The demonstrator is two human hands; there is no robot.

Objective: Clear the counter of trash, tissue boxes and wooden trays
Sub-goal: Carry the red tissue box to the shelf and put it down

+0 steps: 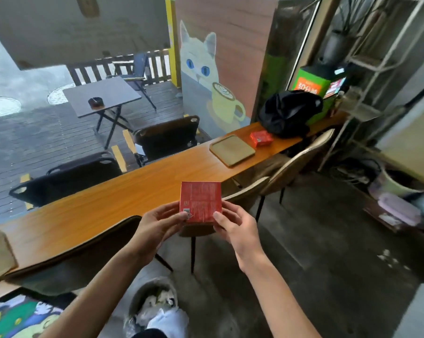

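Café: cat-and-coffee mural point(206, 76), counter point(123, 191) seating.

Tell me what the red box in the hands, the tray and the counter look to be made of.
Red box: likely printed cardboard, slight sheen, flat creased edges, small print. Tray: seems matte pale wood, raised rim. Counter: orange-brown wood or wood-look laminate, glossy, grain streaks with reflections.

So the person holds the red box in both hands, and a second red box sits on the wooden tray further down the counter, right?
Not quite. In the head view the second red box sits on the counter beside the wooden tray, not on it. Both hands, left hand and right hand, do hold the red box.
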